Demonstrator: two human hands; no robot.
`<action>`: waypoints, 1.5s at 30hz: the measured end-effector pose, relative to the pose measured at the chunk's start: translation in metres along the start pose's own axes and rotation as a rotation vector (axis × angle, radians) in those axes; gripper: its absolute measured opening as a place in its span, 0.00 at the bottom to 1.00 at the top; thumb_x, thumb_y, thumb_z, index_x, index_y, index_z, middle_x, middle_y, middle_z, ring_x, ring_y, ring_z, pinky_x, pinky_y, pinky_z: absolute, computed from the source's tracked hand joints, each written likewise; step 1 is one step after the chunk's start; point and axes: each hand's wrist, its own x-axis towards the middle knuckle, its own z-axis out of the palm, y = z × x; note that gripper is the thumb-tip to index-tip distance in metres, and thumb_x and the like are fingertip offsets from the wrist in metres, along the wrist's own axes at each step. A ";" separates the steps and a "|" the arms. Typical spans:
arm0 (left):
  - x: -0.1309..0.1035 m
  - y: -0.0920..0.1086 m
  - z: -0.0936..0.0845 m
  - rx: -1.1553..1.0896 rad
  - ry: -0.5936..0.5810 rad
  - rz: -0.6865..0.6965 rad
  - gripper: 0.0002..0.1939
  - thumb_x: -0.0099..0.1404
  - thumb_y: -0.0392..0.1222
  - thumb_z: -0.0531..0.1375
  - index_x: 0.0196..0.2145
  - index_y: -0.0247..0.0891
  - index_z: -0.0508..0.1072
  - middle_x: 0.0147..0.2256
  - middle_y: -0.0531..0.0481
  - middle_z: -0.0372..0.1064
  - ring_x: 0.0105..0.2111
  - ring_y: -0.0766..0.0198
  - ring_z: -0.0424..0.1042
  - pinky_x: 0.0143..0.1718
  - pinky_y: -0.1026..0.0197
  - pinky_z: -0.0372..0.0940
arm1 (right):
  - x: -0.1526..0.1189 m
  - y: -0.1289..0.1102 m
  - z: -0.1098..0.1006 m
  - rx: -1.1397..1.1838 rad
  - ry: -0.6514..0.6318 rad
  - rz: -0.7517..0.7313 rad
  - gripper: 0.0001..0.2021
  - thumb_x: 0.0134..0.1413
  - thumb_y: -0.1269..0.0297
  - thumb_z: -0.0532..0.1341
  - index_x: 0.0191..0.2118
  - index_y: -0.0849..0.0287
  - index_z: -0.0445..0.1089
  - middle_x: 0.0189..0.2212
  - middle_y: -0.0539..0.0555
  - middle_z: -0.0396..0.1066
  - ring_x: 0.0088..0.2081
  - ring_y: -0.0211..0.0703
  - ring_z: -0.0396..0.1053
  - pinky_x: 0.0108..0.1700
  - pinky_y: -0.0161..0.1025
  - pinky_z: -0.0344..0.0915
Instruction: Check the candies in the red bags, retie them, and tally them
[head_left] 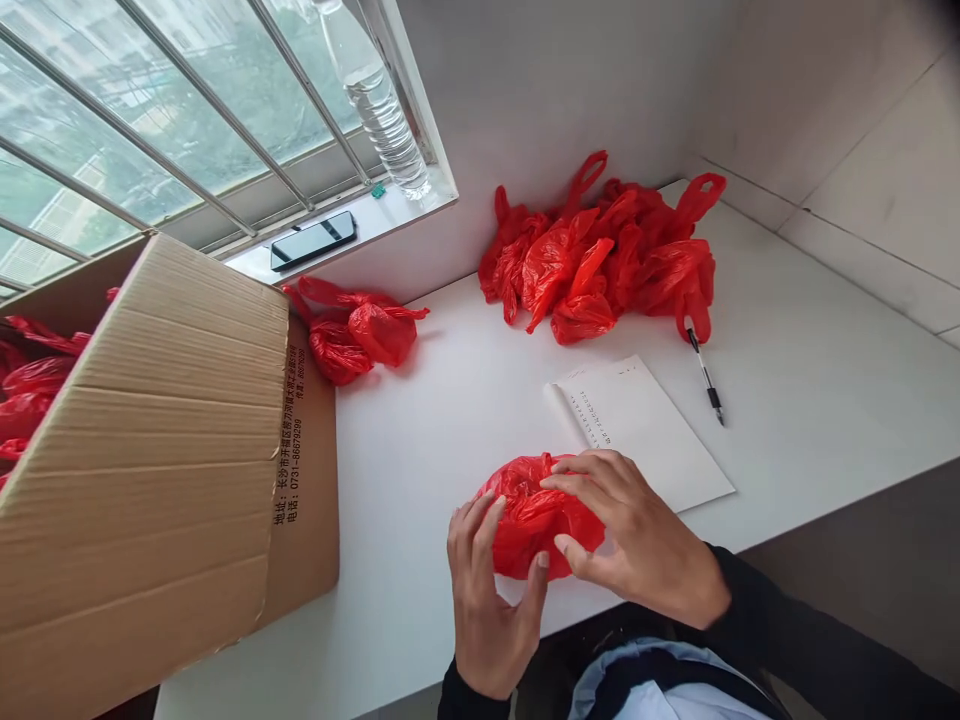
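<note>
A red plastic bag [529,515] lies bunched up near the front edge of the white table [420,430]. At its left side is my left hand [491,600], with fingers and thumb spread and curved. My right hand [634,540] is over its right side, fingers apart, the fingertips at the top of the bag. Neither hand is closed round the plastic. What the bag holds is hidden. Just behind my right hand lies a white paper booklet [660,440] with handwriting.
A cardboard box [150,480] with red bags stands at the left. Two tied red bags [382,335] sit beside it, and several more [592,265] are heaped by the wall. A pen [705,375] lies right; a phone [313,240] and bottle [386,120] are on the windowsill.
</note>
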 end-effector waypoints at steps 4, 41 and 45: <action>0.004 -0.009 -0.002 -0.025 0.087 -0.009 0.14 0.65 0.36 0.64 0.47 0.51 0.78 0.49 0.51 0.75 0.56 0.51 0.70 0.63 0.42 0.59 | 0.007 0.002 0.007 0.032 -0.058 0.048 0.08 0.66 0.70 0.57 0.47 0.54 0.70 0.42 0.52 0.73 0.47 0.49 0.66 0.55 0.54 0.63; 0.014 0.025 -0.024 -0.358 0.196 -0.427 0.09 0.68 0.49 0.63 0.42 0.43 0.75 0.39 0.49 0.73 0.39 0.59 0.73 0.40 0.60 0.70 | 0.020 -0.032 0.014 0.119 -0.207 -0.190 0.24 0.63 0.81 0.49 0.60 0.57 0.61 0.48 0.55 0.72 0.47 0.46 0.70 0.50 0.47 0.72; 0.016 0.028 -0.030 -0.349 0.322 -0.563 0.15 0.68 0.54 0.62 0.44 0.43 0.76 0.44 0.47 0.74 0.40 0.59 0.75 0.41 0.60 0.70 | 0.021 -0.023 0.007 -0.164 -0.257 -0.051 0.13 0.66 0.77 0.49 0.44 0.58 0.69 0.35 0.53 0.71 0.35 0.47 0.69 0.38 0.49 0.71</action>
